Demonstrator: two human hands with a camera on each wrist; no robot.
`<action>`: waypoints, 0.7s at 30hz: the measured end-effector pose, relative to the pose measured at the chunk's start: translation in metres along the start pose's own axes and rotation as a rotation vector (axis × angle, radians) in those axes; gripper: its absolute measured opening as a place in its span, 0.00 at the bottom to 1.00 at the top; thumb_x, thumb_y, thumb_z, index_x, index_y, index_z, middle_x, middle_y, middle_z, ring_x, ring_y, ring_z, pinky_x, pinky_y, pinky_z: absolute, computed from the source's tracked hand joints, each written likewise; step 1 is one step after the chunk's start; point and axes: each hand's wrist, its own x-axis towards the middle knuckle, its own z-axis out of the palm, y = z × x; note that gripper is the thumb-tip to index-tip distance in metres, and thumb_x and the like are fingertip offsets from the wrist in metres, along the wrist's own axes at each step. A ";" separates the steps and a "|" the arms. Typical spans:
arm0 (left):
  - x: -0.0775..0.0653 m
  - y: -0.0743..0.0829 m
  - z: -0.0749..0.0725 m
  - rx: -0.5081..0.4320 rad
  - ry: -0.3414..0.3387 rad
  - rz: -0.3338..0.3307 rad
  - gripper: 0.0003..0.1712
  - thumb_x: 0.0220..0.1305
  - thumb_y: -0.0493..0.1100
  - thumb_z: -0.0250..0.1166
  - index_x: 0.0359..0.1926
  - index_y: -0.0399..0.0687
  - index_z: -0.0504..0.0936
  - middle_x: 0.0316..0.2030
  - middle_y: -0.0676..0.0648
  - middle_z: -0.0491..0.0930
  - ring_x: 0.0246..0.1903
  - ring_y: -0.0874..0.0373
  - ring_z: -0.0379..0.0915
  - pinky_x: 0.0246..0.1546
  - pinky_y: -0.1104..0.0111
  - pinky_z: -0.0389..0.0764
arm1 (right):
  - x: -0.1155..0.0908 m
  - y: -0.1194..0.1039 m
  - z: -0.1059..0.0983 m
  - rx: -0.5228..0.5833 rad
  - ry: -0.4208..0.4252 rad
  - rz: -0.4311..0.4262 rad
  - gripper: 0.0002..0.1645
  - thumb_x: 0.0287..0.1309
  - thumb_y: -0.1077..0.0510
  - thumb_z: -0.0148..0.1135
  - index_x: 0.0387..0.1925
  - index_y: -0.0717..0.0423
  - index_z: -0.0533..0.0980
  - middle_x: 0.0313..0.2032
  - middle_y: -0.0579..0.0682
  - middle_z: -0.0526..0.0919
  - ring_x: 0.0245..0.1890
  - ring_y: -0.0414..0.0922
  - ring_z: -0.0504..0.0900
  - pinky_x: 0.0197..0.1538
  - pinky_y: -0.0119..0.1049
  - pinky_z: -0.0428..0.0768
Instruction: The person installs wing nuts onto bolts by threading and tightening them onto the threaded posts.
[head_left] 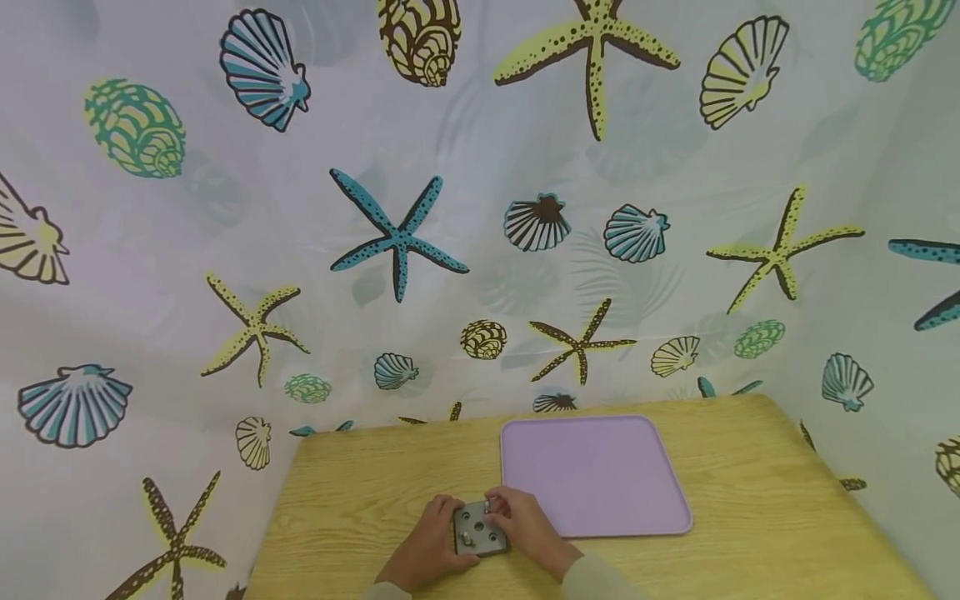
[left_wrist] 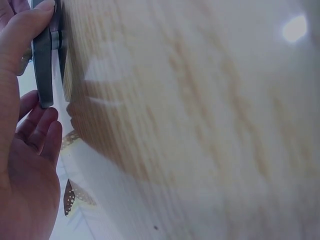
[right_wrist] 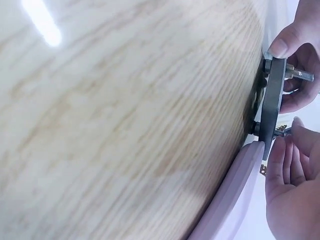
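A square grey metal plate (head_left: 480, 540) with several holes lies low over the table, bolt heads showing under it in the right wrist view. My left hand (head_left: 431, 543) grips its left side, thumb along the near edge and fingers at the far corner. A threaded bolt (right_wrist: 304, 75) with a brass-coloured nut (right_wrist: 290, 72) sticks up from the plate's near left part. At the far right corner, my right hand (head_left: 527, 523) pinches the top of a second bolt (right_wrist: 281, 133) between thumb and fingers. Those fingertips partly hide what sits on that bolt.
A light purple tray (head_left: 592, 479) lies behind and to the right of the plate, its near left corner close to the right hand. The wood-grain table (head_left: 360, 483) is bordered by a cloth (head_left: 465, 283) printed with shells and starfish.
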 end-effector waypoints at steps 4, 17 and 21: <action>0.000 0.001 0.000 0.002 -0.003 -0.003 0.48 0.42 0.67 0.70 0.58 0.45 0.66 0.52 0.49 0.63 0.49 0.59 0.63 0.54 0.58 0.69 | 0.000 -0.003 -0.002 -0.056 0.025 -0.001 0.17 0.50 0.61 0.67 0.43 0.61 0.76 0.31 0.43 0.76 0.31 0.35 0.74 0.35 0.29 0.76; 0.001 -0.006 0.002 0.015 -0.015 0.026 0.49 0.44 0.72 0.65 0.60 0.48 0.64 0.52 0.51 0.62 0.50 0.60 0.61 0.53 0.58 0.70 | 0.001 -0.001 -0.002 -0.083 0.021 0.011 0.12 0.52 0.58 0.66 0.38 0.57 0.77 0.29 0.40 0.77 0.29 0.34 0.74 0.34 0.30 0.75; 0.001 -0.007 0.003 0.011 -0.019 0.018 0.49 0.43 0.72 0.65 0.60 0.49 0.64 0.52 0.52 0.62 0.50 0.60 0.61 0.53 0.58 0.70 | -0.002 -0.002 -0.002 -0.047 -0.010 0.023 0.15 0.52 0.61 0.66 0.42 0.61 0.76 0.28 0.39 0.76 0.28 0.33 0.73 0.33 0.29 0.75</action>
